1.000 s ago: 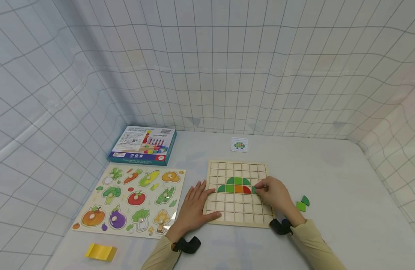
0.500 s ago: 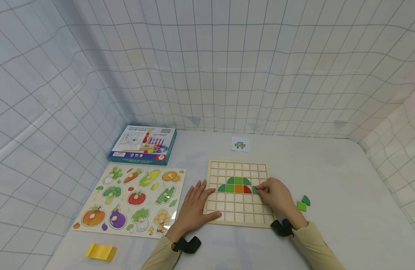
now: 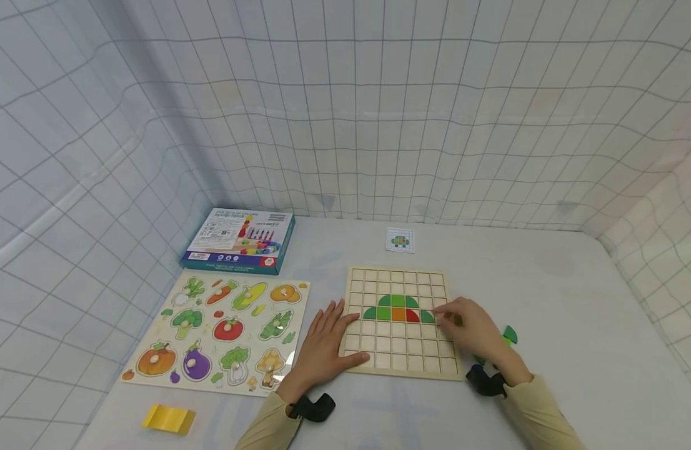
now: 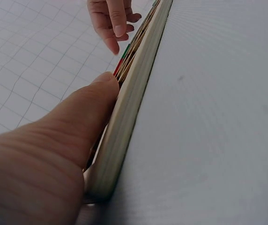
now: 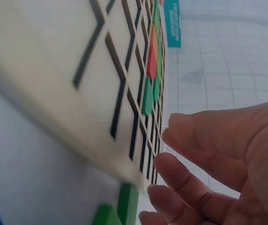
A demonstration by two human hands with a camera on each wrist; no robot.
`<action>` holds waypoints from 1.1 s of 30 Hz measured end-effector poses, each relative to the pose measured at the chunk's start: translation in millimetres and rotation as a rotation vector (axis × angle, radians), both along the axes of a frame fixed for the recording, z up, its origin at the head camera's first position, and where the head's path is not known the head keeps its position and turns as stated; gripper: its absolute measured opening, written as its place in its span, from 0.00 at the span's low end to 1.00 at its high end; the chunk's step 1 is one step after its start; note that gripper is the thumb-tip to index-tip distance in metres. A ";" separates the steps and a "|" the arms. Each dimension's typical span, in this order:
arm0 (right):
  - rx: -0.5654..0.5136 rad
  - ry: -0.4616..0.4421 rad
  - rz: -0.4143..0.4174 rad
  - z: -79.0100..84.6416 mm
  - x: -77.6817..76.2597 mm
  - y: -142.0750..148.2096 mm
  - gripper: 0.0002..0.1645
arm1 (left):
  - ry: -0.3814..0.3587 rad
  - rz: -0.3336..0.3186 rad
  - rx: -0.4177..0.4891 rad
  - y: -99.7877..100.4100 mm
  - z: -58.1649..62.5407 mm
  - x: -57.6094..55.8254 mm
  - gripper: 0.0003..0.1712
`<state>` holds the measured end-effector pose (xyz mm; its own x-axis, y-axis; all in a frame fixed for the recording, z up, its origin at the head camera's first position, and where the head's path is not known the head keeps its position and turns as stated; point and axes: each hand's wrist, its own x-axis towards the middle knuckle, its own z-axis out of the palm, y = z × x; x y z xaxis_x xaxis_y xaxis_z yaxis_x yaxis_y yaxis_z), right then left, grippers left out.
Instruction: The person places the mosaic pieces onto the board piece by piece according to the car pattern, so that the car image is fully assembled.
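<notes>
A wooden grid board lies in the middle of the table. Inlaid tiles form a dome shape on it: green ones, an orange square and a red quarter-round tile. The left hand rests with spread fingers at the board's left side, its thumb over the near edge. Beside a dark green quarter-round tile, which sits in a cell at the dome's right end, is the right hand. Its thumb and fingers are apart with nothing between them.
Loose green tiles lie right of the board, partly behind the right wrist. A small pattern card lies beyond the board. Leftward are a vegetable puzzle board, a toy box and a folded yellow piece.
The right hand has let go of the dark green quarter-round tile, now lying in its cell, and has drawn back to the right. The left hand has stayed in place.
</notes>
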<state>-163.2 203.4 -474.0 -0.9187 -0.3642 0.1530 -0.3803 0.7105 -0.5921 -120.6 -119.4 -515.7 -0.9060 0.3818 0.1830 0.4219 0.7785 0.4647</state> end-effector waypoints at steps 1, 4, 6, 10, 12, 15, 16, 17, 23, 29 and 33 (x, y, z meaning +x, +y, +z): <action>-0.007 0.009 -0.013 0.9 0.3 3.9 0.11 | -0.002 -0.001 -0.001 0.1 0.0 -0.1 0.44; -0.017 0.032 -0.064 5.6 1.6 16.1 0.10 | 0.001 -0.001 0.000 0.4 -0.2 -0.4 0.44; -0.014 0.050 -0.093 8.2 2.0 24.8 0.10 | 0.006 0.000 0.000 0.5 -0.4 -0.5 0.44; 0.005 0.066 -0.146 14.0 3.1 38.5 0.10 | 0.017 -0.003 0.001 0.7 -1.1 -0.7 0.45; 0.012 0.068 -0.164 16.6 3.9 43.3 0.09 | 0.023 -0.004 0.003 0.6 -1.9 -0.9 0.44; 0.018 0.063 -0.189 18.4 4.6 48.6 0.10 | 0.021 -0.004 0.005 0.4 -2.2 -1.0 0.44; 0.024 0.060 -0.195 18.5 4.9 49.9 0.10 | 0.017 -0.003 0.004 0.2 -2.4 -1.1 0.44; 0.026 0.052 -0.199 18.3 5.0 51.3 0.10 | 0.015 -0.003 0.001 0.1 -2.2 -1.1 0.44; 0.042 -0.032 -0.208 13.9 5.3 56.7 0.12 | -0.003 0.000 -0.013 0.0 -0.6 -0.7 0.45; 0.050 -0.125 -0.237 11.4 5.7 54.6 0.14 | -0.008 -0.007 0.001 0.4 2.3 0.5 0.45; 0.061 -0.160 -0.229 10.4 4.2 52.7 0.14 | -0.004 -0.007 0.006 0.7 3.6 0.8 0.45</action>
<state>-159.0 256.1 -463.6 -0.9888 -0.1482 -0.0169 -0.1104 0.8033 -0.5853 -119.7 -118.7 -512.1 -0.9039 0.3874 0.1813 0.4257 0.7728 0.4708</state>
